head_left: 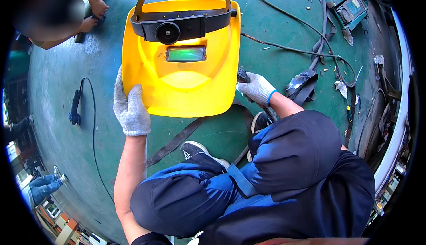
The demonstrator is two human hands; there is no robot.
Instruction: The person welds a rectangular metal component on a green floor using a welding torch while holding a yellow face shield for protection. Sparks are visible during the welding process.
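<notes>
A yellow welding mask point(191, 96) stands in front of me, its inside toward me, with a black headband point(177, 27) and a window glowing green. My left hand point(133, 112), in a grey knit glove, grips the mask's lower left edge, thumb on the inner face and fingers behind. Right of the mask, my gloved right hand point(257, 87) is closed round the black handle of a welding torch point(242, 75). A ribbed hose point(270, 114) runs down from that hand. Bluish light shows by its fingers. The mask hides the torch's tip and whatever lies behind.
An angle grinder point(75, 107) lies on the green floor at left, its cord trailing toward me. At upper left another person's hands point(98, 9) are near the floor. Cables point(301, 50) and a strap cross the right side, by a green machine point(353, 9). Small scraps lie about.
</notes>
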